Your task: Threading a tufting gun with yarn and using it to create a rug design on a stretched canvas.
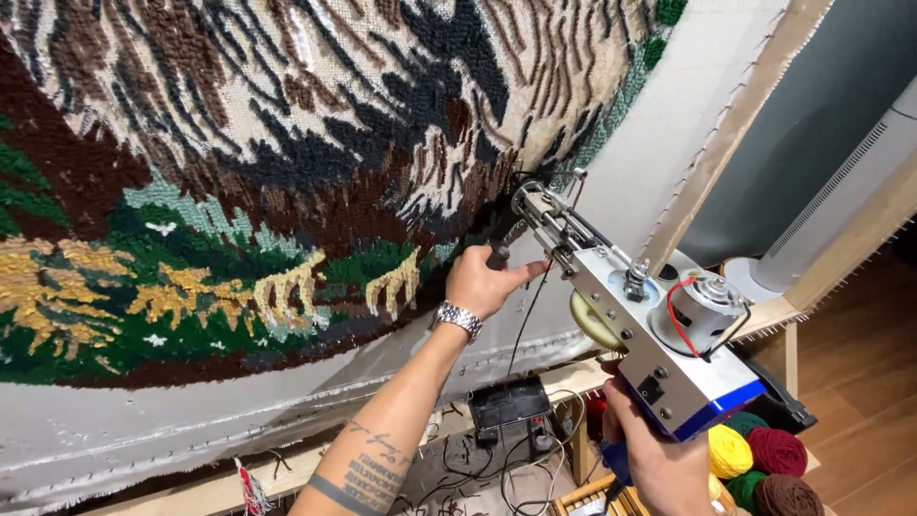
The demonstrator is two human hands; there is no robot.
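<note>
A silver and blue tufting gun is pressed with its tip against the back of a tufted rug stretched on a wooden frame. My left hand, with a metal watch on the wrist, grips the gun's black front handle. Lower down, my right hand holds the blue rear grip under the gun's body. A dark yarn strand runs from the gun's tip downward. The rug shows brown, black and cream fur shapes over green and yellow patches.
Yarn balls in yellow, green, dark red and brown lie at the lower right. A black box with tangled cables sits below the frame. White backing cloth hangs under the tufted area. A white tower fan stands on the wooden floor.
</note>
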